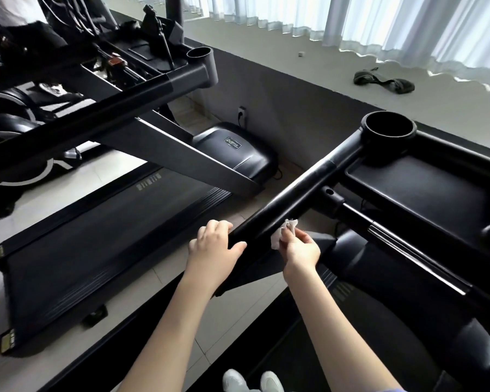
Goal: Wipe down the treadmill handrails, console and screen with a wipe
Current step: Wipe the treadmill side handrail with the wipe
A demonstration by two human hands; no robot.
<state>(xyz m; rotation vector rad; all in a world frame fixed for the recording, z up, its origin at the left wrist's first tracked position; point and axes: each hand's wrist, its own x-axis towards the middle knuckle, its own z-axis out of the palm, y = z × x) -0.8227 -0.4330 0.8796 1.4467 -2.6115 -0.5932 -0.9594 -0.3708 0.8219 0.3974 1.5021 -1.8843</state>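
Note:
A black padded handrail point(289, 199) of the treadmill runs diagonally from the cup holder point(388, 128) down toward me. My left hand point(215, 244) wraps around its near end from the left. My right hand point(301, 247) pinches a crumpled white wipe point(283, 232) and presses it against the rail's right underside. The black console tray point(425, 193) lies to the right of the rail. No screen shows in this view.
A second treadmill point(96, 236) stands to the left, its console tray point(142, 60) cluttered with dark items. A raised ledge point(294, 63) with white curtains runs along the back, with a dark strap point(384, 80) lying on it. My white shoes point(252, 381) stand on the belt below.

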